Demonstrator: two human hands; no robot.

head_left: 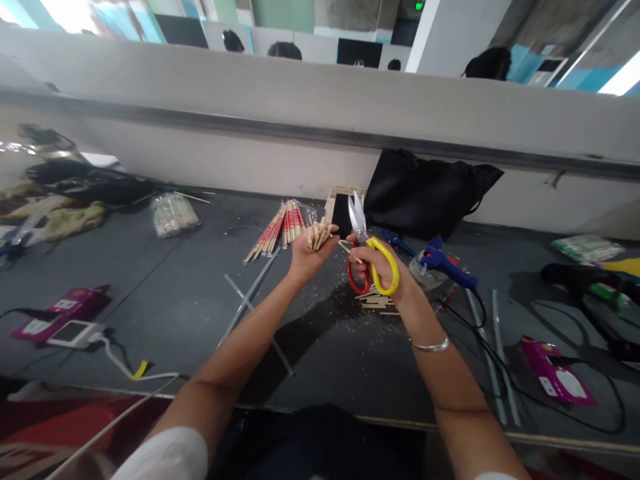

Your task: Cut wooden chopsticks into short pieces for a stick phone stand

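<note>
My left hand (306, 257) is closed around a bundle of thin wooden sticks (318, 235), their ends pointing up and away from me. Close beside it, my right hand (383, 267) holds scissors (384, 265) with one yellow and one red handle, blades pointing up and slightly parted. A single short stick (350, 251) also sits at the right fingertips, between the two hands. Under the right hand lies a pile of short cut sticks (377, 301) on the dark table. Behind the hands are chopsticks in red-printed wrappers (283, 227).
A black bag (427, 193) leans against the partition. To the right is a blue glue gun (447, 263) with its cable, near clear glue sticks (493, 360). More glue sticks (247, 300) cross at left. Purple power strips (557, 373) lie on both sides. A plastic-wrapped pack (173, 215) sits back left.
</note>
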